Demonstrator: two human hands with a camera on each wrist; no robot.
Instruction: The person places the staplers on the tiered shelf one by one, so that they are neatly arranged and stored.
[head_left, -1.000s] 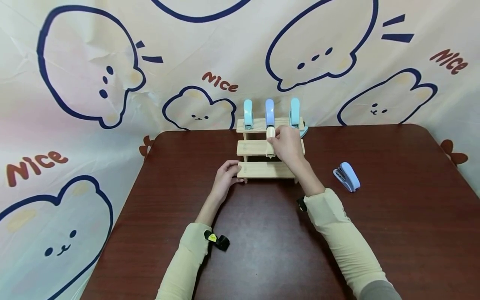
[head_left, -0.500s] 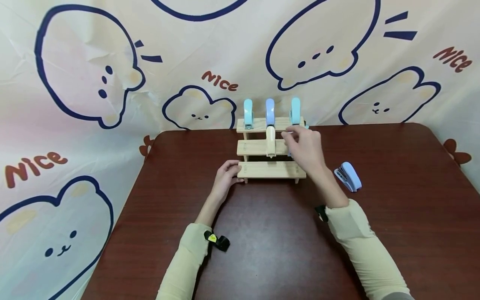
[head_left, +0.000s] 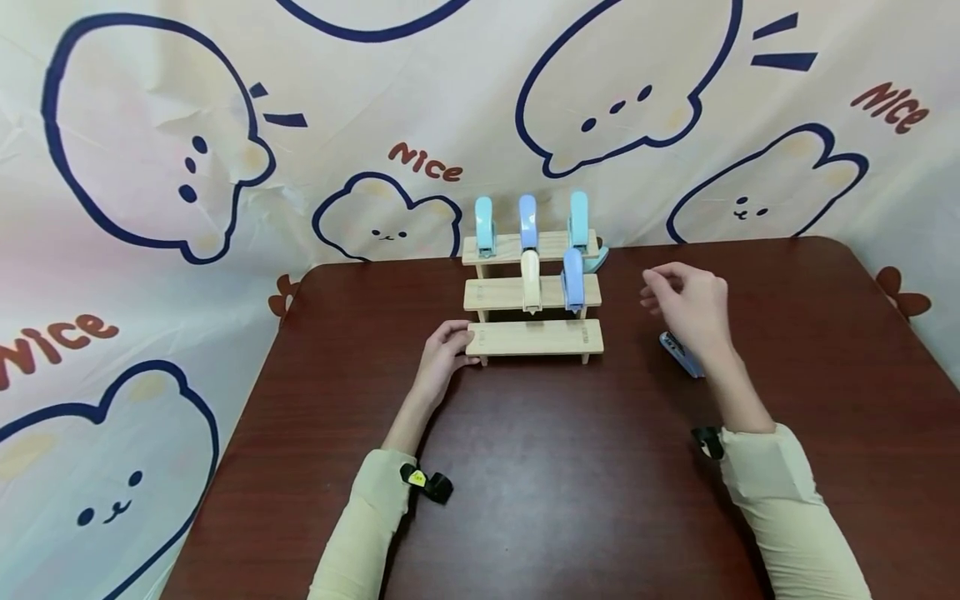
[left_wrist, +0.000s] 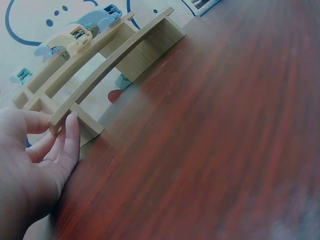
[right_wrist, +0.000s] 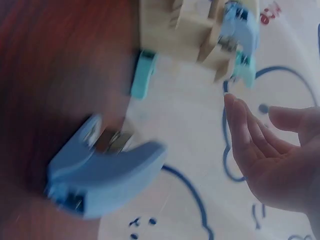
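Note:
My left hand (head_left: pixel 442 358) grips the left end of the lowest board of a wooden three-step rack (head_left: pixel 534 337); the left wrist view shows thumb and fingers round the board's end. My right hand (head_left: pixel 693 308) hovers, fingers loosely bent and holding nothing, over a blue stapler (right_wrist: pixel 107 180) lying on the table, which it partly hides in the head view. On the middle step stand a cream stapler (head_left: pixel 531 282) and a blue stapler (head_left: pixel 573 280). Along the top step are a turquoise stapler (head_left: pixel 484 225), a periwinkle stapler (head_left: pixel 528 222) and a light-blue stapler (head_left: pixel 578 220).
A teal stapler (right_wrist: pixel 143 74) lies behind the rack's right end, mostly hidden in the head view. The dark wooden table (head_left: pixel 525 483) extends to both sides and towards me. A cloth with bear drawings (head_left: pixel 360 100) hangs behind its back edge.
My right hand has let go of the cream stapler, passed the right end of the middle step and moved right, above the stapler on the table. The left hand keeps its grip.

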